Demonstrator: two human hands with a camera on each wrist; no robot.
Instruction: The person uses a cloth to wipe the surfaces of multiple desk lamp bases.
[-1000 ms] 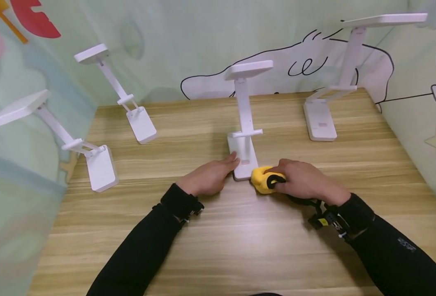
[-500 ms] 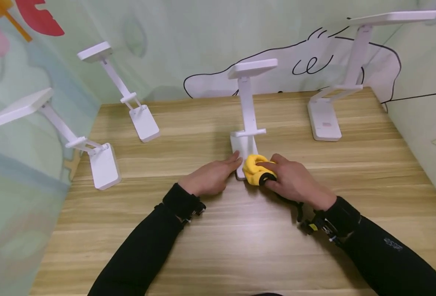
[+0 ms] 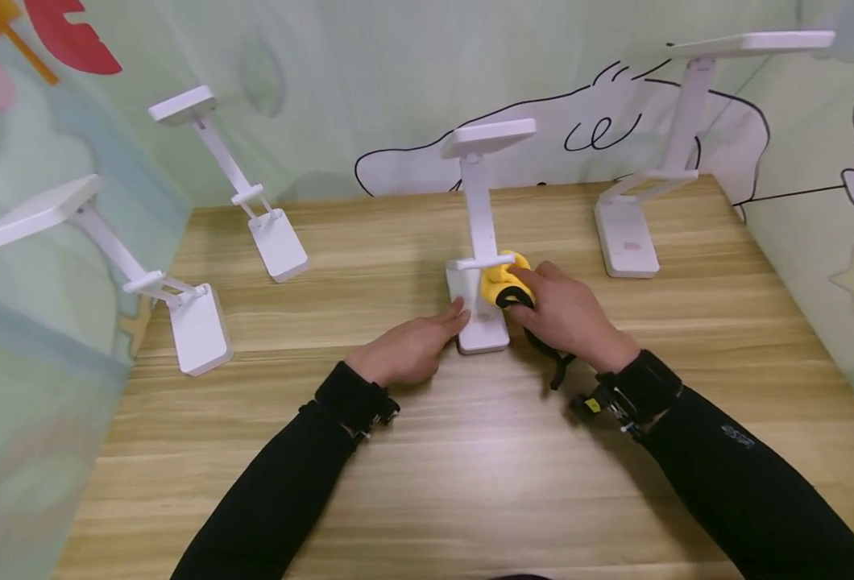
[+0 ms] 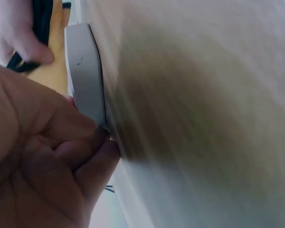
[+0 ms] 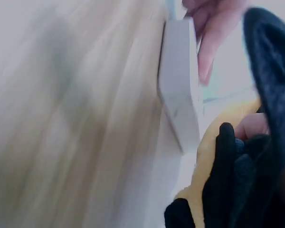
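Observation:
A white folding desk lamp point(image 3: 479, 209) stands in the middle of the table in the head view. My left hand point(image 3: 408, 346) grips the left edge of its base, one digit lying on top and the other fingertips at the side, as the left wrist view shows. Bunched in my right hand point(image 3: 568, 310) is a yellow cloth point(image 3: 498, 282) with black trim, held against the right side of the base top, just below the lamp's hinge bar. A black strap end point(image 3: 561, 372) dangles from it under the palm. The lamp base point(image 5: 178, 76) lies flat on the wood in the right wrist view.
Two similar white lamps stand on the left, one nearer point(image 3: 198, 330) and one farther back point(image 3: 278, 246). Another lamp point(image 3: 626, 238) is at the back right. Printed fabric walls point(image 3: 311, 97) enclose the wooden table point(image 3: 427, 499) behind and at both sides.
My right hand has moved the yellow cloth from the base's front right corner across the base top, then back toward the hinge bar. My left hand keeps its place on the base.

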